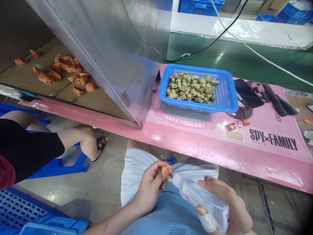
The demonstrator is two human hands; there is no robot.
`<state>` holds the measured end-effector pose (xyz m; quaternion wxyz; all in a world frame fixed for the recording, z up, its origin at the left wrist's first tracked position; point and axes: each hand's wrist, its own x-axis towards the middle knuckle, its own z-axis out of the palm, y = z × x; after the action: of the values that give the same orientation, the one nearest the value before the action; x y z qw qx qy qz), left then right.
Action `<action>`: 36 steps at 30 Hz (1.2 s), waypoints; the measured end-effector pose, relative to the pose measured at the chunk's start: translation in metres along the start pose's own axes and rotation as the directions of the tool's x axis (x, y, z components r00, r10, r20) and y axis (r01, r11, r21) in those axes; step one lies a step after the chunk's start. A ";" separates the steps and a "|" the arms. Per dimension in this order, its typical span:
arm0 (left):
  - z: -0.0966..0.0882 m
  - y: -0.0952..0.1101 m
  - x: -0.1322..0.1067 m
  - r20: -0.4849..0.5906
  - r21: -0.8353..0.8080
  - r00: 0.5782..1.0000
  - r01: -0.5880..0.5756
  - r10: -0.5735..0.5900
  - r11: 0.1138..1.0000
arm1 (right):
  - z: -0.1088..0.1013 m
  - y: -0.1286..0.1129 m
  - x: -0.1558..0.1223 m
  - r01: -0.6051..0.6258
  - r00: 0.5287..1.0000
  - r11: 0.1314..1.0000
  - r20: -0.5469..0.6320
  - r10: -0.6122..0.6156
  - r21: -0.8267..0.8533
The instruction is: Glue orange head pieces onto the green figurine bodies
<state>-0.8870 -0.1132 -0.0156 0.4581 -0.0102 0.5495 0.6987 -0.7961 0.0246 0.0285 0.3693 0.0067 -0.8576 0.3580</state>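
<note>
- One head-worn view looks forward and steeply down, close over the lap at lower centre.
- The pink bench [244,143] runs across mid-frame, farther off.

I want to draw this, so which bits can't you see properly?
All in the head view.
Orange piece: mostly covered by left hand fingers, shape unclear.
Squeeze bottle: base hidden inside the right hand.
Green pieces in the blue basket: too small to tell apart.
Seated person at left: cut off by the picture's edge.

Left hand [149,187] pinching; right hand [231,209] gripping, fingers curled.
</note>
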 end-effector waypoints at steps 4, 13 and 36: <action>0.000 0.000 0.001 -0.005 -0.010 1.000 0.000 0.000 1.000 | 0.001 0.000 0.003 0.013 1.000 1.000 -0.007 -0.013 0.021; 0.002 0.002 0.002 -0.027 -0.031 1.000 0.008 -0.009 0.999 | 0.001 0.001 0.003 0.016 1.000 0.999 -0.009 -0.016 0.048; 0.004 0.002 0.002 -0.051 -0.061 0.998 -0.024 0.021 0.998 | 0.001 0.001 0.001 -0.019 1.000 0.990 0.004 0.018 0.137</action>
<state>-0.8880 -0.1088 -0.0134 0.4355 -0.0359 0.5392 0.7199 -0.7976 0.0251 0.0287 0.3636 0.0245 -0.8315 0.4194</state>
